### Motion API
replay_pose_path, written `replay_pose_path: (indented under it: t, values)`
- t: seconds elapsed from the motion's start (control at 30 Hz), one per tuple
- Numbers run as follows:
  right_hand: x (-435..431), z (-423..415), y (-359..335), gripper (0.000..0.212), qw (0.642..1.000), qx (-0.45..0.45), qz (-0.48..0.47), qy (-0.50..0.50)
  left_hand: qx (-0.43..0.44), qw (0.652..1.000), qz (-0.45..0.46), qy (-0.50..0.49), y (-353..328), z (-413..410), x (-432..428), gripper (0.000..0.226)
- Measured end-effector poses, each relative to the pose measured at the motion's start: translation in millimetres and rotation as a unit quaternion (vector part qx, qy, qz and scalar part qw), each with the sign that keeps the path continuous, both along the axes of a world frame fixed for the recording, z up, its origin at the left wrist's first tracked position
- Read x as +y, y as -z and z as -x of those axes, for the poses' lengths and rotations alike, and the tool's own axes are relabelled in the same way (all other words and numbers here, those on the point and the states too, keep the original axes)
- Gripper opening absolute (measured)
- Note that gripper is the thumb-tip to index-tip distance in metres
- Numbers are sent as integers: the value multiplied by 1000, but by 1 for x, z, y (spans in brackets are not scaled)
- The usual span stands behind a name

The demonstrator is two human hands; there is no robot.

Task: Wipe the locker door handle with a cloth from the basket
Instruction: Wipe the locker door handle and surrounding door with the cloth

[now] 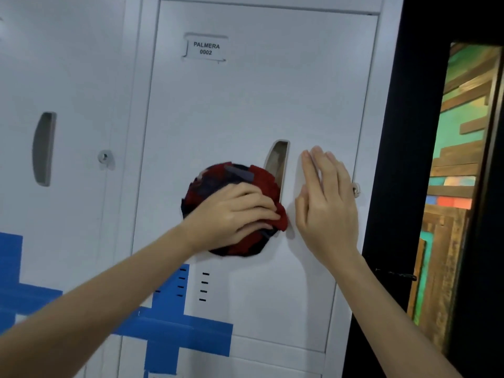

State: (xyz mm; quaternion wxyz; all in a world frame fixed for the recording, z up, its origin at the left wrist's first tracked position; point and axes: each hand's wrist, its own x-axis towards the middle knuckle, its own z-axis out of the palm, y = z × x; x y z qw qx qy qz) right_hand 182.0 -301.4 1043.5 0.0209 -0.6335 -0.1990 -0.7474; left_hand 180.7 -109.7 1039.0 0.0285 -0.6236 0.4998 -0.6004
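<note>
You are facing the locker door (pixel 245 105), white, bearing a label (pixel 206 49) reading "PALMERA 0002". Your left hand (pixel 231 214) is pressing a bunched red and dark cloth (pixel 218 181) flat against the door, fingers spread over it and curling at its right edge, so the cloth is lying under and above your palm. The cloth's right edge is touching the lower part of the recessed handle (pixel 278 162). Your right hand (pixel 324 203) is lying open and flat on the door just right of the handle, holding nothing.
</note>
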Motion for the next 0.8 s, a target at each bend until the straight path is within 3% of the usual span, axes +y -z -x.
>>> replay_pose_path:
  t: [0.1, 0.27, 0.33, 0.4, 0.47, 0.53, 0.63, 0.8]
  values:
    - [1, 0, 0, 45, 1000, 0, -1, -7, -15, 996, -89, -29, -39, 3, 11, 23]
    - [1, 0, 0, 44, 1000, 1, -2, -4, -14, 995, -83, -49, -92, 9, 11, 22]
    - [0, -1, -1, 44, 1000, -2, -2, -3, -10, 999, -34, -38, -93, 7, 9, 21]
    - [0, -1, 0, 44, 1000, -3, -5, -6, -2, 997, 74, -11, -72, 4, 3, 20]
    - [1, -1, 0, 44, 1000, -6, -8, -10, 7, 980, 200, 18, -41, 2, -8, 19]
    - [1, -1, 0, 43, 1000, -5, -7, -12, 8, 963, 267, 25, -13, 3, -18, 19]
    - [1, -1, 0, 43, 1000, -6, -7, -10, -6, 960, 280, 21, -7, 3, -21, 18]
    - [1, 0, 0, 45, 1000, -1, -9, -11, 6, 956, 291, 36, -58, 2, -31, 19]
